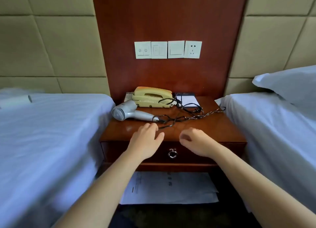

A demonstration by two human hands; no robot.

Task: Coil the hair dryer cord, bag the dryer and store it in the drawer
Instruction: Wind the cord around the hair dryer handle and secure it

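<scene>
**Left hand (147,139) by the cord, right hand (195,141) idle**

Head view: the left hand reaches forward with relaxed fingers spread, empty, its fingertips just beside the tangled black power cord (181,118). The right hand hangs loosely curled, holding nothing. The silver plastic hair dryer (127,112) lies on the reddish-brown wooden worktop (217,130), above the closed dark wooden drawer (171,146).

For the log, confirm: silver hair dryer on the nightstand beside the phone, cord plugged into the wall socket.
Wrong on the cord: the head view shows the wall socket empty, the plug lying on the nightstand. The rest holds.
</scene>
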